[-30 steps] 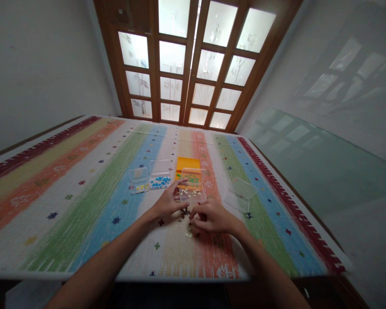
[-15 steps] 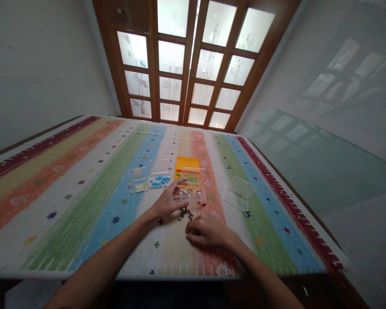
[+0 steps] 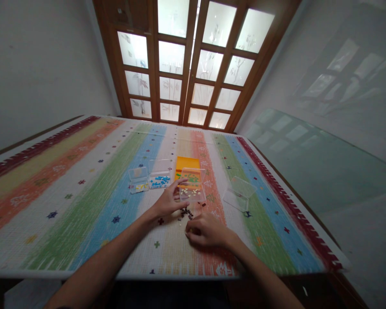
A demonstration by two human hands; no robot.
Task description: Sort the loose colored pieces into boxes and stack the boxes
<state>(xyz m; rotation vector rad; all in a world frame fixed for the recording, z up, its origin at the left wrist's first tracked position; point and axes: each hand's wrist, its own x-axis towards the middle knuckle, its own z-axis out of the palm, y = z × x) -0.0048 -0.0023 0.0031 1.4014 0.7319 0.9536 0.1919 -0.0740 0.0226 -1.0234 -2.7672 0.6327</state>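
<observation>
My left hand (image 3: pixel 168 201) grips the left side of a clear plastic box (image 3: pixel 201 198), its fingers at the edge and its thumb along the front. Small white pieces (image 3: pixel 189 192) lie in that box, and its lid is raised at the back. Just in front, a loose pile of small dark brown pieces (image 3: pixel 186 213) rests on the cloth. My right hand (image 3: pixel 207 230) is low over the cloth, right of the pile, with thumb and fingers pinched together. What sits in the pinch is hidden or too small to name.
Behind the box stands an open yellow case (image 3: pixel 188 162) with green pieces by it. To the left are a clear box of blue pieces (image 3: pixel 161 181) and a smaller one with yellow pieces (image 3: pixel 140 187). An open clear box (image 3: pixel 236 200) lies at right on the striped tablecloth (image 3: pixel 93 206).
</observation>
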